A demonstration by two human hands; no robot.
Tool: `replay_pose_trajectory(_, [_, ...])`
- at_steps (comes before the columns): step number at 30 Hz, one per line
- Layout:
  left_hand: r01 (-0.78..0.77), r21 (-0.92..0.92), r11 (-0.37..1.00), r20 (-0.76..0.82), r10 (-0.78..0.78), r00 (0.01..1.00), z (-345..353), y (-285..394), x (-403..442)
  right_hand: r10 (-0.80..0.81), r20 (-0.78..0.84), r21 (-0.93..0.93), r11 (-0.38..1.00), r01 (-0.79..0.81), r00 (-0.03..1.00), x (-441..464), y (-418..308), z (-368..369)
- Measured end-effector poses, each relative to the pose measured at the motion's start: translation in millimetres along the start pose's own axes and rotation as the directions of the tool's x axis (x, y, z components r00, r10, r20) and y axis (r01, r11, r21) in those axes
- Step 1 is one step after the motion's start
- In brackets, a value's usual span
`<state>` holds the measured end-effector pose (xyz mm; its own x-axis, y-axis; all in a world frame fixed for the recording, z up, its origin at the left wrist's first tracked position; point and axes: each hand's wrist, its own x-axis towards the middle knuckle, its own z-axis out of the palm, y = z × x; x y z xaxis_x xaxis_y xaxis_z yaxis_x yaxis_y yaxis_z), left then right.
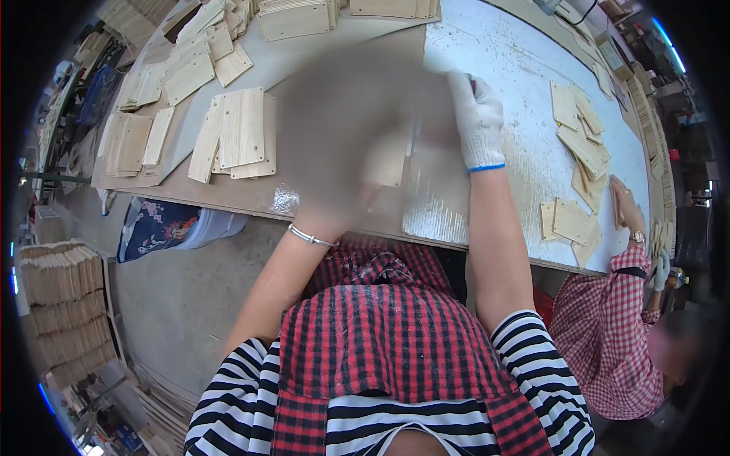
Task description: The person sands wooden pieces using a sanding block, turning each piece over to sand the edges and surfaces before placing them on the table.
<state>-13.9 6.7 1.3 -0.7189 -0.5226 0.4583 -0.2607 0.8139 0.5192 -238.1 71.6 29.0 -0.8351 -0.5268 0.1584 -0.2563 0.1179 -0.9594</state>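
Wooden panel [386,166] is best flat, left hand [356,210] and gloved right hand [479,118] steady (I can't tell either's grip).

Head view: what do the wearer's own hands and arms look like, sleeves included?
Right hand: white knit glove with a blue hem at the wrist. Left hand: mostly blurred, can't tell if gloved; thin, pale or silvery bracelet at the wrist. Both arms: short black-and-white striped sleeves, forearms uncovered.
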Motion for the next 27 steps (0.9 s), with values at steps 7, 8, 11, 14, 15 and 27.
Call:
replay_pose_trajectory(7, [0.06,-0.036,0.998,-0.05,-0.062,0.997,1,-9,0,-0.351,0.628,-0.558,0.419,0.716,0.695,-33,-18,52])
replay_pose_trajectory(8, [0.069,-0.027,0.997,-0.013,-0.07,0.997,2,-11,-4,-0.308,0.615,-0.604,0.408,0.685,0.726,-13,-15,63])
replay_pose_trajectory(11, [0.033,-0.015,0.999,-0.008,-0.033,0.999,-3,-11,-12,0.026,0.571,-0.776,0.344,0.529,0.821,29,-48,76])
replay_pose_trajectory(14, [0.076,-0.139,0.987,-0.043,-0.082,0.996,-24,-10,-9,0.103,0.653,-0.691,0.487,0.534,0.751,28,-41,60])
replay_pose_trajectory(15, [0.143,-0.25,0.958,-0.016,-0.152,0.988,-29,-11,-12,-0.07,0.728,-0.539,0.555,0.633,0.682,19,-3,49])
replay_pose_trajectory(27, [0.09,-0.022,0.996,-0.023,-0.091,0.996,0,28,25,-0.148,0.286,-0.579,0.761,0.294,0.947,41,-30,63])
